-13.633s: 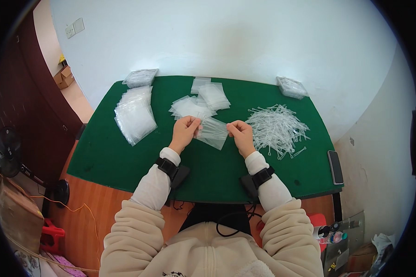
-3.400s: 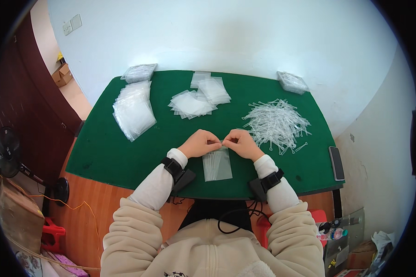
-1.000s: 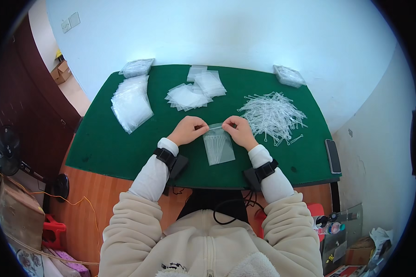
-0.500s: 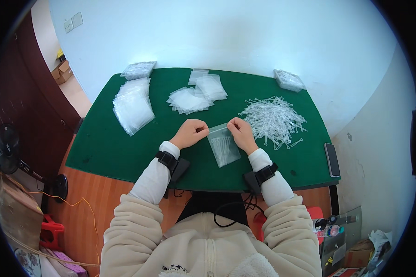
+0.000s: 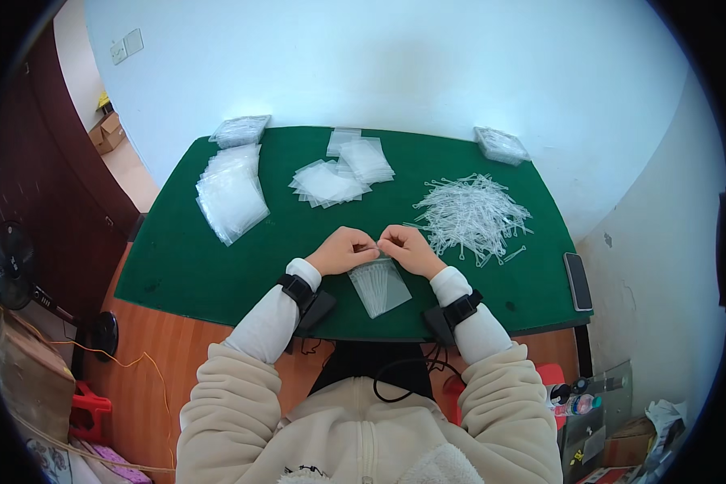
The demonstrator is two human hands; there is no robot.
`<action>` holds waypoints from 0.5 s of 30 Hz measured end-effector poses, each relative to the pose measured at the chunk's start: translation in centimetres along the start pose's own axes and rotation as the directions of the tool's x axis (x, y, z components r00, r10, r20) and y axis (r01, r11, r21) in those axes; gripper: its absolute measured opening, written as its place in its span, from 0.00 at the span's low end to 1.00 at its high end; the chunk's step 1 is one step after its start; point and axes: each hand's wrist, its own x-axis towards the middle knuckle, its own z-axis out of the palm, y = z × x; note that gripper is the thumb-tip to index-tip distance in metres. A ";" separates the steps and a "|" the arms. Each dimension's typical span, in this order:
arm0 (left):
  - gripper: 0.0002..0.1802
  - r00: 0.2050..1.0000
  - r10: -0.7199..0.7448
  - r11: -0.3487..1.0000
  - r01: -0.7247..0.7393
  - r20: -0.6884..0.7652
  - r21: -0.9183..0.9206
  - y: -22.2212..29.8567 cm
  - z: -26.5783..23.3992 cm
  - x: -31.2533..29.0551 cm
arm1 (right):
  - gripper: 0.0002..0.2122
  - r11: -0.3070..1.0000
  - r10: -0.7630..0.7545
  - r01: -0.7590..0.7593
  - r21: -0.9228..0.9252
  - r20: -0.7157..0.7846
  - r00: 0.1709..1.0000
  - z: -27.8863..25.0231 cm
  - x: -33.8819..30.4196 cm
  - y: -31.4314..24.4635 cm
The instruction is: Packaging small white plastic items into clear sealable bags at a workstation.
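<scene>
A small clear zip bag (image 5: 381,289) hangs over the front part of the green table, with several thin clear plastic sticks with looped ends inside. My left hand (image 5: 346,251) pinches the bag's top edge from the left. Close beside it, my right hand (image 5: 410,250) pinches the same edge from the right, and the fingertips of both hands nearly meet. The fingers cover most of the bag's mouth, so I cannot see whether it is sealed. To the right of my right hand lies a loose heap of the same looped clear sticks (image 5: 474,216).
Flat clear bags (image 5: 331,182) lie spread at the table's middle back. An overlapping row of bags (image 5: 231,198) fills the left. Packed bundles stand at the back left (image 5: 240,130) and back right (image 5: 502,145). A phone (image 5: 577,281) lies at the right edge of the green table (image 5: 185,274).
Both hands have come closer together and moved nearer to me, bringing the bag along. Its top edge, earlier stretched between the hands, is now gathered under the fingers.
</scene>
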 end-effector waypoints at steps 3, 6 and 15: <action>0.10 0.997 0.007 0.993 -0.016 -0.082 -0.114 0.4 0.4 0.2 | 0.06 1.000 0.005 -0.005 0.015 -0.009 1.000 -0.2 -0.1 0.4; 0.09 0.995 -0.059 0.978 0.041 -0.081 -0.203 0.7 0.4 0.2 | 0.06 0.999 0.014 -0.013 0.031 -0.020 1.000 -0.3 0.1 0.7; 0.09 0.990 -0.118 0.958 0.093 -0.077 -0.271 -0.1 -0.8 0.3 | 0.07 1.000 0.019 -0.016 0.025 -0.138 0.990 -1.0 0.4 1.8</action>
